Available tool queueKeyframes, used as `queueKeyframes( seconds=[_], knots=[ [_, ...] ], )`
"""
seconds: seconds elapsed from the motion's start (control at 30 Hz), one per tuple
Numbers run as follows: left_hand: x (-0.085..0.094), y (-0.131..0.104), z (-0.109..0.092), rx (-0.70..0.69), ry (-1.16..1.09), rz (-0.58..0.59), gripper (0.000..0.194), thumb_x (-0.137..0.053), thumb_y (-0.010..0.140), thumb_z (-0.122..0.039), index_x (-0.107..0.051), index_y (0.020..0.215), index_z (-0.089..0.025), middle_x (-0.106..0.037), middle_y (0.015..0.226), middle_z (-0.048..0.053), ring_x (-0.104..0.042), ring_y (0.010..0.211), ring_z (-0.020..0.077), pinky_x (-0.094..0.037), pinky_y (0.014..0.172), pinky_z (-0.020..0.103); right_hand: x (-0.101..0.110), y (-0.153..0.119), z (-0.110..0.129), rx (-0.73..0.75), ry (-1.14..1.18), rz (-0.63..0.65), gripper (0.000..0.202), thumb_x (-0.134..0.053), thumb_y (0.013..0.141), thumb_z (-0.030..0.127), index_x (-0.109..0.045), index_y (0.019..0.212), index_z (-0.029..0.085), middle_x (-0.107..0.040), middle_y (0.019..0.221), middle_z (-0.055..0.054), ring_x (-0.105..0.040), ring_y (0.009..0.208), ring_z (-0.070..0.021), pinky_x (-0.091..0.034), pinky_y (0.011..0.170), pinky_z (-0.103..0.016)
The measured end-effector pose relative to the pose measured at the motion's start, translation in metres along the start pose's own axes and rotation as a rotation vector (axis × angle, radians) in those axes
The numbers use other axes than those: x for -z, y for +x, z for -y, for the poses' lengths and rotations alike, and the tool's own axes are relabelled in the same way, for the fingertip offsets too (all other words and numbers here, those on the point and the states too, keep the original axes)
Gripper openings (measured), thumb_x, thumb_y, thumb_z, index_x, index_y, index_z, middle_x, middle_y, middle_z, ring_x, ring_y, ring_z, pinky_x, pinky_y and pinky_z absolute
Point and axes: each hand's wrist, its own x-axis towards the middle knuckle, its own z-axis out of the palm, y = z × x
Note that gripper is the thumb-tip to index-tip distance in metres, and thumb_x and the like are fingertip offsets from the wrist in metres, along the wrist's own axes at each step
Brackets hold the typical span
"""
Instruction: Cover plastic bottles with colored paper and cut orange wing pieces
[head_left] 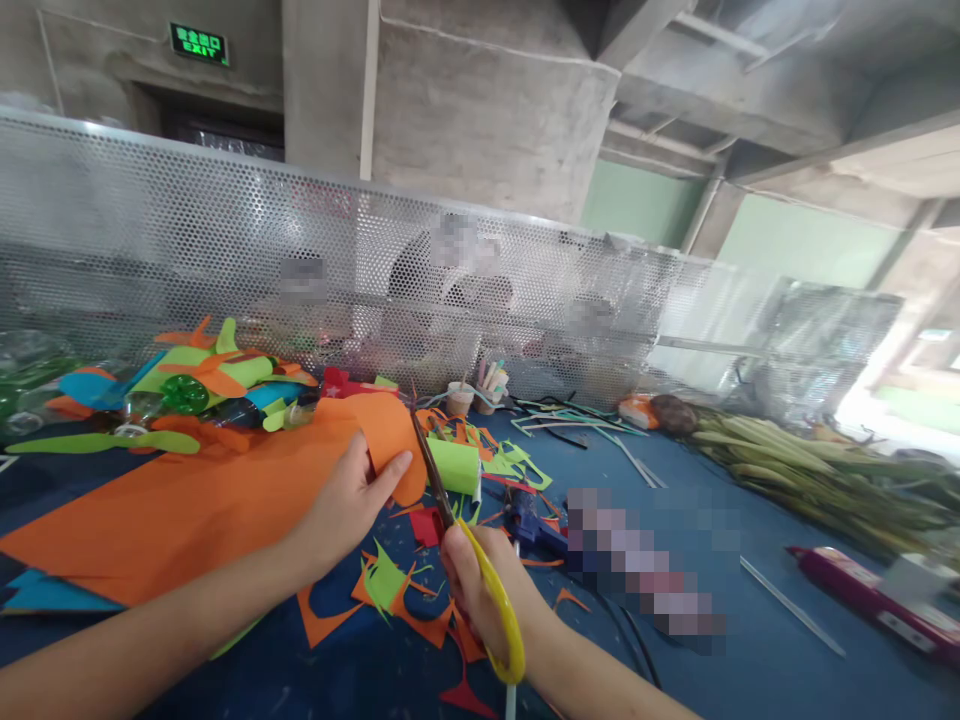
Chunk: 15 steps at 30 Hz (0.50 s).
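Observation:
My left hand (352, 500) is closed on a rounded piece of orange paper (394, 425), thumb on its near face. In my right hand (491, 585) are scissors with yellow handles (491, 600). Their dark blades (429, 455) point up and away, along the right edge of the orange piece; whether they touch it I cannot tell. A large orange sheet (217, 500) lies to the left, partly behind my left forearm. Orange, green and red paper scraps (386, 580) are scattered below and between my hands. A green paper-wrapped cylinder (454, 465) lies just beyond the scissors.
Coloured paper and bottle crafts (202, 375) are piled at the back left. A blue glue gun (536, 525) with a cable lies right of my right hand. Cups (460, 398), dried leaves (817, 465) and a purple box (870, 600) are farther off. A perforated metal screen (225, 230) stands behind.

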Motion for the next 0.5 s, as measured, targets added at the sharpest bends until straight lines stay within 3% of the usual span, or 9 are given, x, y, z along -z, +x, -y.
queueKeyframes(
  seconds=[0.13,0.2,0.33,0.4,0.5],
  knots=[
    [-0.003,0.0,0.003,0.024,-0.102,0.113,0.039,-0.07,0.082,-0.037,-0.054,0.115,-0.024,-0.07,0.115,0.008,-0.065,0.113,0.027,-0.052,0.097,0.039,0.002,0.006,-0.002,-0.063,0.1,-0.003,0.062,-0.029,0.094,0.074,-0.042,0.06,0.023,-0.05,0.051,-0.001,-0.049,0.049,-0.0135,-0.039,0.051,-0.027],
    [-0.003,-0.001,0.007,0.013,-0.119,0.216,0.044,-0.07,0.083,-0.036,-0.053,0.121,-0.023,-0.068,0.119,0.009,-0.063,0.119,0.0283,-0.051,0.1,0.04,0.003,0.011,-0.003,-0.046,0.103,-0.015,0.057,-0.04,0.091,0.071,-0.046,0.063,0.022,-0.055,0.057,-0.002,-0.052,0.054,-0.014,-0.042,0.055,-0.027],
    [-0.004,-0.004,0.015,0.077,-0.175,0.404,0.054,-0.071,0.083,-0.034,-0.051,0.131,-0.023,-0.067,0.125,0.011,-0.064,0.118,0.0293,-0.052,0.102,0.044,0.004,0.02,-0.005,-0.017,0.151,-0.149,0.044,-0.07,0.073,0.055,-0.041,0.066,0.024,-0.049,0.059,0.004,-0.043,0.054,-0.012,-0.041,0.052,-0.026],
    [-0.005,-0.004,0.017,0.123,-0.209,0.421,0.057,-0.076,0.079,-0.032,-0.053,0.131,-0.024,-0.069,0.125,0.012,-0.067,0.116,0.0299,-0.054,0.1,0.045,0.003,0.022,-0.006,0.013,0.202,-0.187,0.04,-0.072,0.07,0.048,-0.039,0.066,0.024,-0.047,0.06,0.005,-0.043,0.056,-0.0121,-0.043,0.053,-0.026],
    [-0.005,0.0,0.015,0.115,-0.23,0.298,0.045,-0.082,0.071,-0.029,-0.067,0.113,-0.022,-0.075,0.11,0.011,-0.07,0.108,0.0319,-0.058,0.093,0.043,0.001,0.023,-0.005,0.026,0.239,-0.19,0.035,-0.07,0.068,0.04,-0.039,0.066,0.024,-0.046,0.059,0.006,-0.042,0.056,-0.0118,-0.042,0.053,-0.026]
  ],
)
